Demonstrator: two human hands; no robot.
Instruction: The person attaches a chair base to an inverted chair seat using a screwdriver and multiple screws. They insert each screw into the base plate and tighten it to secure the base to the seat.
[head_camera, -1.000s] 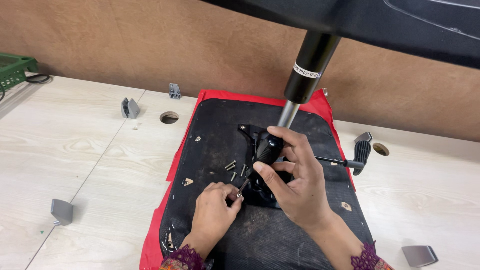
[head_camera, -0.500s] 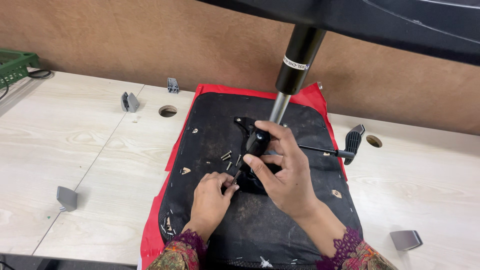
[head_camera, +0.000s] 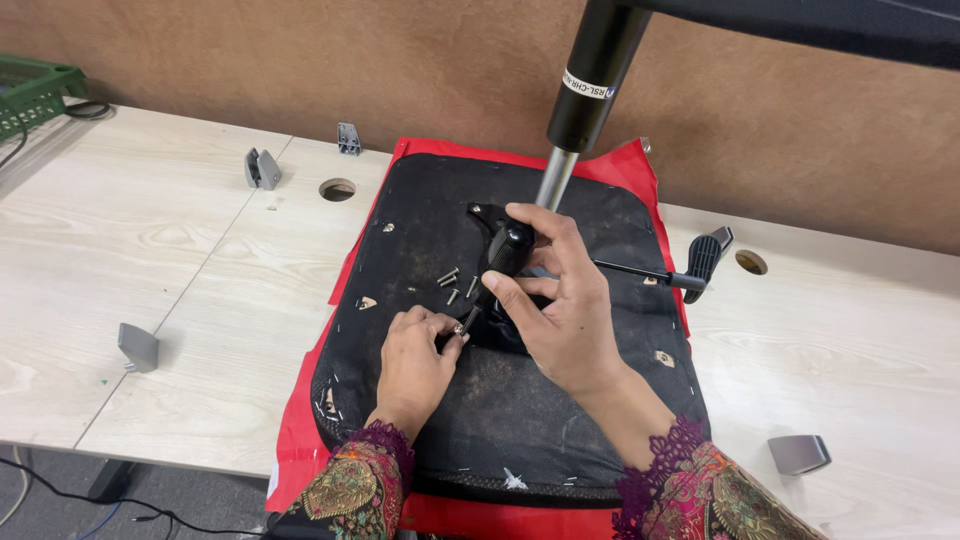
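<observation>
An upturned black chair seat (head_camera: 420, 230) lies on a red cloth (head_camera: 300, 440) on a pale wooden table. A gas-lift column (head_camera: 590, 85) rises from the black metal plate at the seat's middle. My right hand (head_camera: 555, 300) grips a black-handled screwdriver (head_camera: 503, 255), tip angled down to the left. My left hand (head_camera: 415, 350) pinches a small screw (head_camera: 459, 327) at the driver's tip, on the plate's near left edge. Several loose screws (head_camera: 450, 283) lie on the seat just above my left hand. The chair's adjustment lever (head_camera: 690, 275) sticks out to the right.
Grey plastic clips lie on the table: one at the left edge (head_camera: 138, 347), one at back left (head_camera: 262, 168), one further back (head_camera: 348, 137), one at lower right (head_camera: 798, 453). Two cable holes (head_camera: 337, 189) (head_camera: 750, 262) pierce the tabletop. A green basket (head_camera: 35, 90) sits far left.
The view has shifted slightly. My left hand has moved up to the driver's tip with the screw. My right hand still holds the screwdriver at the same spot.
</observation>
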